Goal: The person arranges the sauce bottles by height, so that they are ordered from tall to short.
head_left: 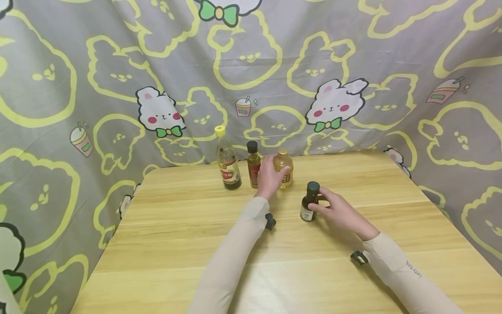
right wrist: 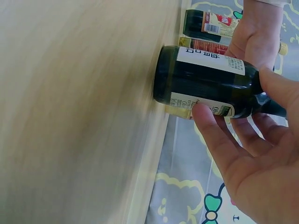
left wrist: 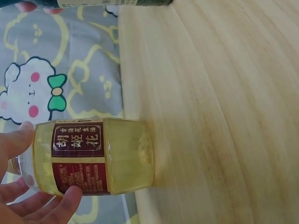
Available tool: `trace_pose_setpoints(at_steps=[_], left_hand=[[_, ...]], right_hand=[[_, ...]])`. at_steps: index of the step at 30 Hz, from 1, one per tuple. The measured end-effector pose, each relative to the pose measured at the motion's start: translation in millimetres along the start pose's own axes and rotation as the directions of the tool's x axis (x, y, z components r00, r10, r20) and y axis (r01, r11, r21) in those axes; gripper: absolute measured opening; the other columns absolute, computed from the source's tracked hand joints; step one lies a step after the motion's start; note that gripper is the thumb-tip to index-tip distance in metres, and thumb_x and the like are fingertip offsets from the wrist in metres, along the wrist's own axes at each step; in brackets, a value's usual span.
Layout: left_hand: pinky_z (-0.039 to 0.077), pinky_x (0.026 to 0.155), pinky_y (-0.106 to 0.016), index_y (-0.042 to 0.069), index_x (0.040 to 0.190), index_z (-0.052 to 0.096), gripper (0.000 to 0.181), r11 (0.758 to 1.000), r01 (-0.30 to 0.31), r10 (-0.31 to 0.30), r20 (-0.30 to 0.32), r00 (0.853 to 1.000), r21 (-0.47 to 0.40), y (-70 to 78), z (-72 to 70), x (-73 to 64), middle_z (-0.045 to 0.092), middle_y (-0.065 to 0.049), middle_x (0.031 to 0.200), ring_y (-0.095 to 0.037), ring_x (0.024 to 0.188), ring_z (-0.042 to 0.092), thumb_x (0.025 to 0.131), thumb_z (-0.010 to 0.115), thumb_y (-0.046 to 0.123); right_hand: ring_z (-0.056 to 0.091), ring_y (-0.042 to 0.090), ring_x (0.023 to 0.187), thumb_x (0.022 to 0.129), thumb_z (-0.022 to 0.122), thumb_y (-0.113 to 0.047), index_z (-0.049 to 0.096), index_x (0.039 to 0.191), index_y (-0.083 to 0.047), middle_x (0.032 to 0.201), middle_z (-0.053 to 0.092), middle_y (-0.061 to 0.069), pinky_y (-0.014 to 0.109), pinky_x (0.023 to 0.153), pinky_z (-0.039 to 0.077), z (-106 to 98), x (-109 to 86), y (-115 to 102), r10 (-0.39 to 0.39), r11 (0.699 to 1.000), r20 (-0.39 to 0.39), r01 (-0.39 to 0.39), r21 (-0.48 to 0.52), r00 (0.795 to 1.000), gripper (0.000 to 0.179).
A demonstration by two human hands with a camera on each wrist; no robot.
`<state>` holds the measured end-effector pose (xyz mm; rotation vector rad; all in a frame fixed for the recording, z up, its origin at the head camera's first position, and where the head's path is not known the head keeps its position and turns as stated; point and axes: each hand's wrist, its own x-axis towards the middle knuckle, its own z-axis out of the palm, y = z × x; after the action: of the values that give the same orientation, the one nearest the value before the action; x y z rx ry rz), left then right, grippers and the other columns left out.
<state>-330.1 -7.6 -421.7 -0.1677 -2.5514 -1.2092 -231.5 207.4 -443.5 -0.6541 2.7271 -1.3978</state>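
At the back of the table, my left hand [head_left: 270, 178] holds a clear bottle of yellow cooking oil [head_left: 281, 162] round its neck and upper body. Its dark red label [left wrist: 79, 156] faces the left wrist camera, and the base is on or close to the tabletop. Nearer and to the right, my right hand [head_left: 340, 212] grips a small dark green bottle [head_left: 307, 204] with white labels. The right thumb lies at this bottle's shoulder and the index fingertip touches a label [right wrist: 212, 103]. Both bottles are upright.
Left of the oil stand a tall yellow-capped bottle of dark liquid [head_left: 228, 172] and a slim black-capped bottle [head_left: 253, 168], partly behind the left hand. A patterned curtain [head_left: 251, 65] hangs behind the wooden table [head_left: 176, 244].
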Motion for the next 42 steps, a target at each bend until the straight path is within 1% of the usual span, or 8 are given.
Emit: trace_pose_setpoints(at_steps=[13,18,22,25,30,33,37,42], left_hand=[[0.048,0.095,-0.041,0.012,0.137,0.055,0.061,1.000,0.008,-0.008,-0.010,1.000,0.005,-0.6,1.4,2.2,0.056,-0.007,0.133,-0.028,0.117,0.056,0.086,0.077,0.037],[0.048,0.096,-0.041,0.011,0.137,0.054,0.061,1.000,0.007,-0.007,-0.007,1.000,-0.009,-1.8,1.5,2.1,0.056,-0.008,0.133,-0.028,0.117,0.056,0.086,0.077,0.036],[0.046,0.098,-0.040,0.008,0.138,0.053,0.061,1.000,-0.008,0.008,0.007,1.000,-0.019,-3.2,1.4,1.1,0.055,-0.010,0.135,-0.027,0.119,0.055,0.087,0.077,0.033],[0.044,0.100,-0.038,0.006,0.140,0.050,0.060,0.999,-0.047,0.047,0.021,0.999,-0.012,-5.2,0.4,-0.7,0.054,-0.012,0.135,-0.027,0.121,0.054,0.089,0.075,0.027],[0.041,0.104,-0.035,0.008,0.145,0.043,0.064,0.989,-0.146,0.146,0.056,0.988,-0.003,-9.5,-3.0,-10.5,0.052,-0.011,0.136,-0.024,0.125,0.050,0.090,0.074,0.016],[0.040,0.105,-0.035,0.011,0.148,0.040,0.069,0.985,-0.174,0.174,0.064,0.983,0.006,-10.8,-6.5,-19.8,0.049,-0.009,0.138,-0.021,0.126,0.048,0.089,0.075,0.017],[0.040,0.105,-0.038,0.009,0.146,0.042,0.069,0.984,-0.178,0.178,0.062,0.982,0.005,-8.3,-16.9,-31.4,0.049,-0.012,0.138,-0.023,0.126,0.047,0.087,0.076,0.020],[0.039,0.106,-0.039,0.008,0.146,0.042,0.068,0.988,-0.150,0.145,0.105,0.984,0.047,-6.3,-32.5,-44.4,0.048,-0.009,0.141,-0.023,0.129,0.045,0.089,0.074,0.026]], right_hand=[[0.052,0.041,0.122,0.095,0.065,-0.034,0.046,0.142,-0.007,0.133,0.056,0.019,0.056,0.094,0.048,0.9,0.0,-0.4,0.000,1.000,0.000,0.000,-0.005,1.000,0.058],[0.052,0.041,0.122,0.095,0.065,-0.034,0.046,0.142,-0.007,0.132,0.056,0.019,0.056,0.093,0.048,1.4,0.0,0.0,0.003,1.000,-0.002,-0.003,-0.007,1.000,0.058],[0.052,0.041,0.122,0.095,0.065,-0.035,0.046,0.143,-0.007,0.133,0.056,0.019,0.057,0.093,0.047,2.6,-0.1,0.2,0.008,1.000,-0.001,-0.008,-0.005,1.000,0.059],[0.051,0.041,0.122,0.095,0.065,-0.036,0.046,0.143,-0.007,0.133,0.056,0.019,0.057,0.094,0.047,3.3,-0.3,0.6,0.010,1.000,0.001,-0.010,-0.002,1.000,0.059],[0.051,0.041,0.123,0.096,0.064,-0.034,0.046,0.143,-0.006,0.134,0.055,0.019,0.055,0.094,0.048,2.6,-1.3,1.9,0.010,1.000,-0.003,-0.010,0.001,1.000,0.058],[0.051,0.040,0.122,0.096,0.064,-0.034,0.046,0.142,-0.006,0.134,0.055,0.019,0.054,0.093,0.049,2.1,-1.1,1.9,0.000,1.000,-0.003,0.000,0.001,1.000,0.057],[0.051,0.040,0.123,0.096,0.065,-0.034,0.047,0.141,-0.006,0.134,0.055,0.019,0.053,0.092,0.050,1.4,-0.1,0.9,-0.004,1.000,-0.004,0.004,0.005,1.000,0.056],[0.051,0.040,0.123,0.095,0.065,-0.035,0.047,0.141,-0.005,0.134,0.054,0.021,0.051,0.091,0.051,0.2,-0.7,0.6,0.021,1.000,-0.012,-0.021,0.002,1.000,0.058]])
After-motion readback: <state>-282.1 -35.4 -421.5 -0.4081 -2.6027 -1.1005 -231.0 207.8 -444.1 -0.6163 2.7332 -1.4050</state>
